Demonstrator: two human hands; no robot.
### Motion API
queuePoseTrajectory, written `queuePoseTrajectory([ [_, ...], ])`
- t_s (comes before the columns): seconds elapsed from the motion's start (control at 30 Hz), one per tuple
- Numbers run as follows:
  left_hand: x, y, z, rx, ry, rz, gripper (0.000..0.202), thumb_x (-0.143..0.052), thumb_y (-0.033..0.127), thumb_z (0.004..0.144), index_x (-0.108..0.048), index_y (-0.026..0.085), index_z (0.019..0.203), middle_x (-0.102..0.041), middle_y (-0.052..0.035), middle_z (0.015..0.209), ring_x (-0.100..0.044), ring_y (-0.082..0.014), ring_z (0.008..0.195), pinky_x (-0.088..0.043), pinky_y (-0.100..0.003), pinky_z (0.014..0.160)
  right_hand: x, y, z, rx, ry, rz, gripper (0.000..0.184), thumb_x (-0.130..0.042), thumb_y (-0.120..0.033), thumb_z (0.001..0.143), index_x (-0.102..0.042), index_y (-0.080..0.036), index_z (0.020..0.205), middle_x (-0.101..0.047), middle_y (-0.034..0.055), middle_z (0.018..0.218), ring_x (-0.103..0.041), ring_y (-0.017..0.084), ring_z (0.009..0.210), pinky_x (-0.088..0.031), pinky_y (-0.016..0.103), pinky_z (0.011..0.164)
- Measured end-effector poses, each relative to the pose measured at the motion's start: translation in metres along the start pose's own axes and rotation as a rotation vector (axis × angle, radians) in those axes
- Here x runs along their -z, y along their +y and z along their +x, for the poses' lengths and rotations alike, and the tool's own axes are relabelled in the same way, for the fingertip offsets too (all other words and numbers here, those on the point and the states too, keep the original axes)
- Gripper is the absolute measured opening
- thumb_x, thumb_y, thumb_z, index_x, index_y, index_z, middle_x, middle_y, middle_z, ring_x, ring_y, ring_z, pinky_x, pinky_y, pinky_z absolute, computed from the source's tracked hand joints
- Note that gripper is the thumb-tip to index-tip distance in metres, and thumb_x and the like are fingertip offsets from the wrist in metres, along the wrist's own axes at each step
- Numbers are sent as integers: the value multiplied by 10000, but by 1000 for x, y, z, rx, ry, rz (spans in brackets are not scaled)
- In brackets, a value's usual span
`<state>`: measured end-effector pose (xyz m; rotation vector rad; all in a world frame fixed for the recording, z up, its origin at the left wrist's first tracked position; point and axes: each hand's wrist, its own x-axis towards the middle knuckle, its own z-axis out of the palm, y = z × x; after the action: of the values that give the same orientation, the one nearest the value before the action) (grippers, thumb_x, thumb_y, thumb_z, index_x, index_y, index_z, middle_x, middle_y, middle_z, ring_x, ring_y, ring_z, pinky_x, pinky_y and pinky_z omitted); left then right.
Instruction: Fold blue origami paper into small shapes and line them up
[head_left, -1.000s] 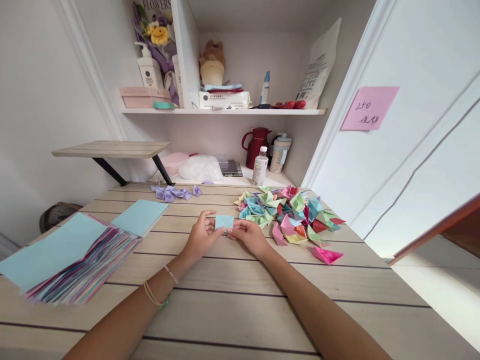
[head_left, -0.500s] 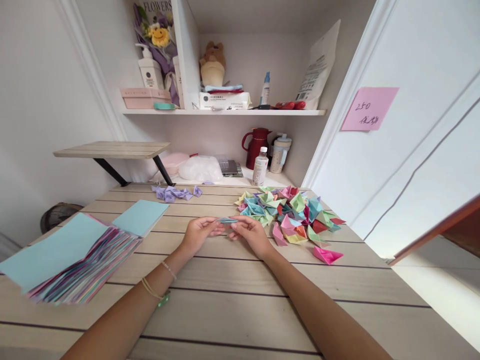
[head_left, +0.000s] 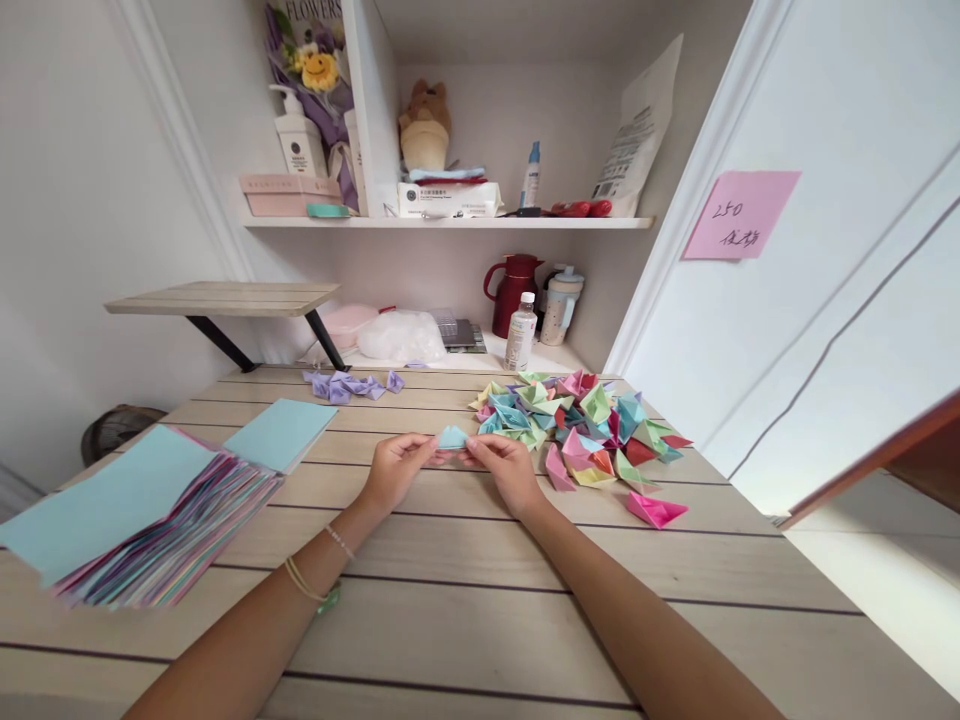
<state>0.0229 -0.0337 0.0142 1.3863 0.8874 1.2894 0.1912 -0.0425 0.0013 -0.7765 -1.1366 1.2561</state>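
Observation:
Both hands meet over the middle of the wooden table [head_left: 465,610]. My left hand [head_left: 395,470] and my right hand [head_left: 504,466] pinch a small folded piece of light blue paper [head_left: 453,438] between their fingertips, held just above the tabletop. The paper now shows a low, pointed shape. A heap of folded paper boats in many colours [head_left: 581,425] lies right beside my right hand. One pink boat [head_left: 654,509] sits apart at the heap's near edge.
A fanned stack of coloured paper sheets [head_left: 142,515] with light blue on top lies at the left. Small purple folded pieces [head_left: 349,385] sit further back. A bottle [head_left: 520,332], red jug [head_left: 514,290] and shelves [head_left: 450,222] stand behind. A pink note [head_left: 739,215] hangs on the right wall.
The blue paper stood upright as a flat rectangle a second ago, was turned edge-on, and now shows a pointed folded form. Both hands have shifted slightly while working it.

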Motion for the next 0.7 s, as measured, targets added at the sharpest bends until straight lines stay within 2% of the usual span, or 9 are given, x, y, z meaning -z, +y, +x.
queuePoseTrajectory([
  [0.07,-2,0,-1,-22,-1,18,226,-645,316,673,-652,112,770,-698,-73,725,-661,-228,716,-538,-350,701,-1,1,0,-17,36,-5,198,-691,-376,624,-689,-193,700,-679,11,685,-620,164,651,-505,314,682],
  [0.17,-4,1,-2,4,-23,6,351,-646,320,674,-613,111,955,-696,-78,750,-661,-214,691,-541,-341,678,-1,4,0,-45,53,11,195,-701,-366,612,-685,-183,677,-676,15,677,-618,155,643,-499,301,684],
  [0.27,-4,0,-1,55,-33,-17,474,-660,325,658,-564,107,1067,-694,-91,782,-660,-213,707,-536,-345,696,0,6,1,-67,47,77,233,-724,-348,588,-681,-188,752,-679,15,706,-628,158,675,-499,300,703],
  [0.4,-2,-2,1,86,-6,-67,441,-658,332,660,-577,91,1020,-691,-111,802,-656,-233,759,-532,-346,695,3,5,3,-90,67,179,313,-685,-398,632,-660,-184,859,-680,34,781,-643,171,731,-513,304,701],
  [0.5,0,-3,3,89,8,-98,398,-660,326,662,-558,109,980,-690,-93,758,-659,-234,739,-535,-347,668,5,3,4,-97,86,185,309,-636,-451,670,-660,-173,803,-673,42,782,-649,180,724,-527,306,673],
  [0.6,0,-4,4,93,44,-109,315,-679,329,637,-552,120,834,-685,-74,715,-661,-230,723,-536,-344,667,5,3,3,-96,61,132,280,-689,-422,618,-652,-181,755,-671,27,775,-648,184,708,-530,321,694],
  [0.7,-1,-4,3,106,44,-96,288,-688,333,623,-545,119,754,-678,-67,683,-660,-227,720,-533,-340,681,4,3,2,-117,33,72,277,-721,-402,580,-646,-178,725,-663,15,678,-642,190,690,-526,340,715],
])
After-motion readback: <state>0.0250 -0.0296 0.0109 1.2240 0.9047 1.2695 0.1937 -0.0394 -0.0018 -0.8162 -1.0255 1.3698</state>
